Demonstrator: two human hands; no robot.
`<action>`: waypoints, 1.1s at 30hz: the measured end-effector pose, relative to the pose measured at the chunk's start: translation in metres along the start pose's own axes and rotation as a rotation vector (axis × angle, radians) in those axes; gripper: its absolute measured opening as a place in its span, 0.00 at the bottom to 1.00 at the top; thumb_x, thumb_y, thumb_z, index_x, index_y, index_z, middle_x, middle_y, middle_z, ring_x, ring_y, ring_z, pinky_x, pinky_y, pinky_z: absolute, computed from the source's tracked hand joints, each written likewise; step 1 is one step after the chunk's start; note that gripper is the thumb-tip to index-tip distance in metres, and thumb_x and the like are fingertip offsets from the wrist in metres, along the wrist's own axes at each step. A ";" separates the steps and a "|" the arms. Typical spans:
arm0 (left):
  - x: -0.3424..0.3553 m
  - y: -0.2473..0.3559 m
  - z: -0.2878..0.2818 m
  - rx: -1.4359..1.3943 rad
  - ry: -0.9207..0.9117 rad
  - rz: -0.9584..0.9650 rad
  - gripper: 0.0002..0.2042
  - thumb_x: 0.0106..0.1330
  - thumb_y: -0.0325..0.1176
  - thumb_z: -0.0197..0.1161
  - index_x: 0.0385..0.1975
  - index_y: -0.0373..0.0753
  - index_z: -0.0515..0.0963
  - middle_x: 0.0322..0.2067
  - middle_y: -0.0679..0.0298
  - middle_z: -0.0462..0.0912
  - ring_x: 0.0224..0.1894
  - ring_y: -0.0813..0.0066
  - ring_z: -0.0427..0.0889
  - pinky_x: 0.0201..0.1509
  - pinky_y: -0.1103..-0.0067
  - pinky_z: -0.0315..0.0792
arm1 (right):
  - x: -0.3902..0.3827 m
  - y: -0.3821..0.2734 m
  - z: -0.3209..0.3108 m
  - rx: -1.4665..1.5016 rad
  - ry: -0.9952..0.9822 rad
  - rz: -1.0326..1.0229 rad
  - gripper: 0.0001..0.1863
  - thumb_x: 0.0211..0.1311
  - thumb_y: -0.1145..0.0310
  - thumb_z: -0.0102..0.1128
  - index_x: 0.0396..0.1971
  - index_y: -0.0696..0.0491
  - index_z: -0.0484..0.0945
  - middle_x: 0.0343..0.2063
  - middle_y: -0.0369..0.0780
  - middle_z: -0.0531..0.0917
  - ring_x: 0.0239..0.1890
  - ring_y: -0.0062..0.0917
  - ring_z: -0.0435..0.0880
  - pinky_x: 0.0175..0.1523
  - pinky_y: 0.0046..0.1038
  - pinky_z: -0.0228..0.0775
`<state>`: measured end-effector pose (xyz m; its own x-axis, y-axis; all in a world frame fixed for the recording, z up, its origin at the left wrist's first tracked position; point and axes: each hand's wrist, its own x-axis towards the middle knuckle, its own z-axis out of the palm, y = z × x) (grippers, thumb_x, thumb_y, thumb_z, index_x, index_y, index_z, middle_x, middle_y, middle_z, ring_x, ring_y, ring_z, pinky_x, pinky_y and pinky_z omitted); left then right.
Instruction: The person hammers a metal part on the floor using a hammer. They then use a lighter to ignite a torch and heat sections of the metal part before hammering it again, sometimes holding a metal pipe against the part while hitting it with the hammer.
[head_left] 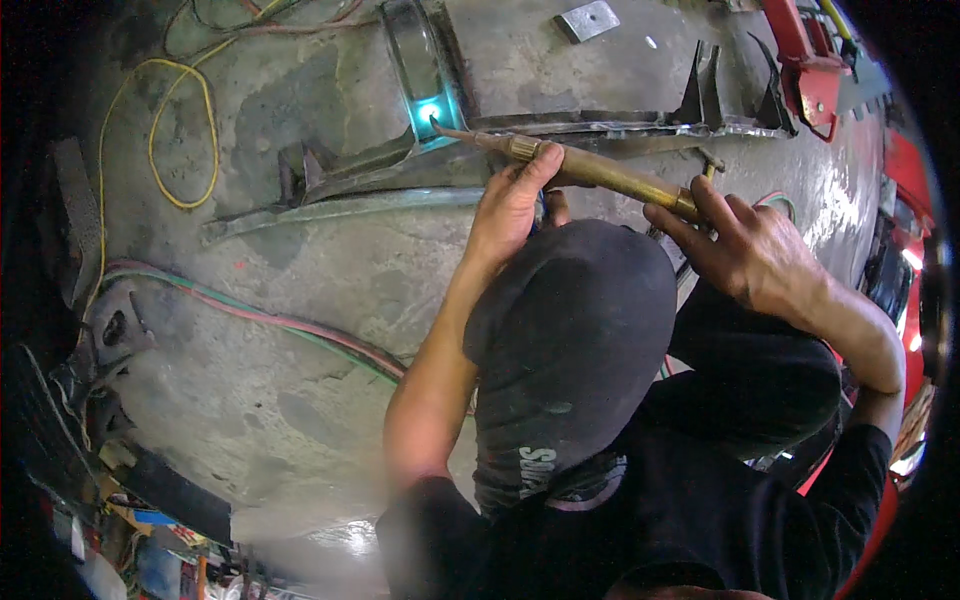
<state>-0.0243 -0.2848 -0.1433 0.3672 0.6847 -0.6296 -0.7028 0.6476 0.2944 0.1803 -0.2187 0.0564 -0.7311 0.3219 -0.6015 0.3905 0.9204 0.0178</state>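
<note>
Work surface: grey concrete floor (pixel 300 400). At left, red and green hoses (pixel 262 319) cross the floor toward the knee (pixel 570 310); a snag or pull on them could jerk the torch, if they feed it. Right of these, a loose strip (pixel 350 207) lies just on the near side of the frame (pixel 540 128); a knock could shift either. At the frame's far arm, a bright flame (pixel 430 111) meets the metal; drift of the tip could heat the wrong spot. The left hand (pixel 512 208) pinches the torch (pixel 610 178) at its front, thumb on top, nearest the heat. Caution: it is bare, so spatter could burn it. The right hand (pixel 750 245) grips the torch's rear end; a wrist twist there could swing the tip. Some fingers are hidden. At far right stands a red stand (pixel 812 85).
</note>
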 end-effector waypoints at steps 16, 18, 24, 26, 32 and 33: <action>-0.002 0.005 0.003 0.006 0.004 -0.017 0.21 0.66 0.53 0.69 0.45 0.40 0.81 0.41 0.68 0.79 0.39 0.80 0.75 0.37 0.84 0.74 | 0.003 -0.001 -0.002 -0.030 0.014 -0.011 0.36 0.55 0.63 0.61 0.68 0.45 0.71 0.50 0.51 0.72 0.29 0.31 0.84 0.26 0.31 0.80; -0.001 0.003 0.002 0.009 0.001 -0.006 0.21 0.66 0.53 0.69 0.45 0.40 0.80 0.40 0.68 0.79 0.37 0.80 0.76 0.36 0.84 0.74 | 0.004 -0.001 -0.003 -0.023 0.016 -0.012 0.35 0.55 0.63 0.61 0.68 0.45 0.71 0.49 0.51 0.72 0.29 0.31 0.84 0.26 0.31 0.80; 0.000 0.005 0.000 0.013 0.003 -0.007 0.21 0.66 0.53 0.69 0.45 0.40 0.81 0.37 0.68 0.79 0.34 0.80 0.77 0.33 0.84 0.73 | 0.007 0.000 -0.003 0.004 0.016 -0.010 0.36 0.54 0.62 0.62 0.67 0.45 0.72 0.49 0.50 0.72 0.29 0.31 0.83 0.26 0.30 0.80; 0.000 0.004 0.000 0.018 0.020 -0.018 0.21 0.66 0.53 0.69 0.44 0.39 0.81 0.36 0.68 0.79 0.34 0.80 0.77 0.32 0.84 0.73 | 0.007 0.001 -0.002 0.012 0.029 -0.010 0.36 0.54 0.61 0.62 0.67 0.45 0.72 0.48 0.50 0.72 0.29 0.31 0.83 0.26 0.30 0.80; 0.002 0.003 -0.001 0.031 0.003 0.026 0.21 0.67 0.53 0.68 0.45 0.39 0.81 0.37 0.69 0.79 0.36 0.80 0.77 0.34 0.84 0.73 | 0.006 0.001 -0.001 0.016 0.028 -0.014 0.38 0.52 0.57 0.65 0.67 0.46 0.72 0.48 0.51 0.72 0.29 0.31 0.83 0.27 0.31 0.80; 0.002 0.003 -0.002 0.051 -0.018 0.038 0.21 0.66 0.52 0.69 0.45 0.40 0.81 0.38 0.69 0.79 0.38 0.80 0.76 0.37 0.83 0.74 | 0.004 0.002 0.000 -0.007 0.016 -0.018 0.38 0.51 0.56 0.66 0.66 0.46 0.73 0.49 0.51 0.72 0.30 0.32 0.83 0.27 0.31 0.80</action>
<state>-0.0269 -0.2822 -0.1455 0.3518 0.7148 -0.6044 -0.6850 0.6366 0.3543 0.1785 -0.2155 0.0538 -0.7469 0.3090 -0.5888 0.3734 0.9276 0.0132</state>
